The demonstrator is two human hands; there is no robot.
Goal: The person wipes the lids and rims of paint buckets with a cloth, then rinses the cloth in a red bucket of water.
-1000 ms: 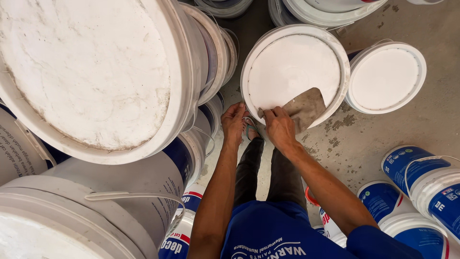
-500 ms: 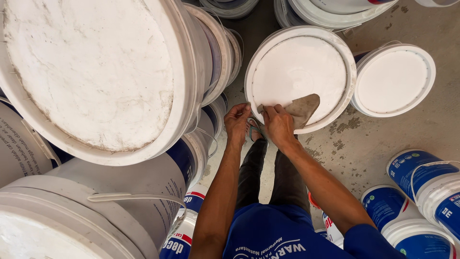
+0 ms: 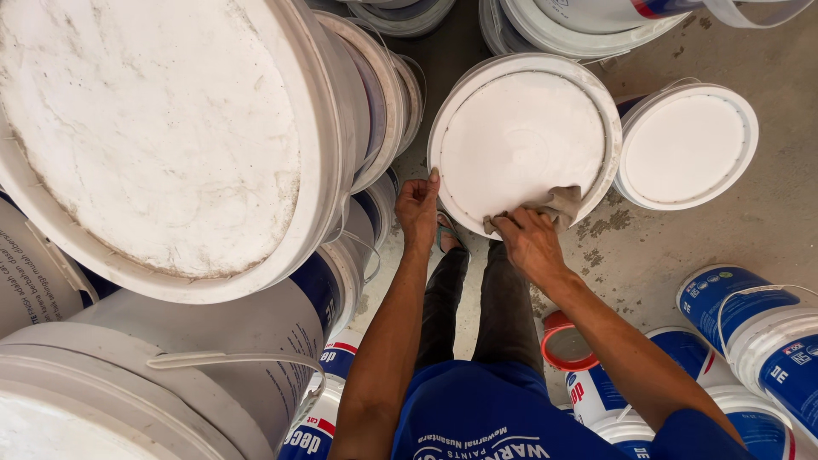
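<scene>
The right hand (image 3: 530, 243) is closed on a crumpled brownish rag (image 3: 554, 204), pressing it against the near edge of the white lid (image 3: 521, 140) of a large paint bucket that stands on the concrete floor (image 3: 673, 247) just ahead of the person's feet. The left hand (image 3: 417, 209) has its fingers curled over the left rim of that same lid, steadying it; its grip looks loose rather than clamped, though the fingertips are partly hidden by the rim. A smaller white-lidded pail (image 3: 686, 145) stands touching or just beside the bucket on its right, and tall stacked buckets (image 3: 153, 145) crowd in close on the left. Blue-and-white cans (image 3: 750, 319) lie on their sides near the right arm. The likely risks: the rag slipping off the rim so the knuckles scrape the lid edge, or an elbow knocking the stack, given how tightly everything is packed
</scene>
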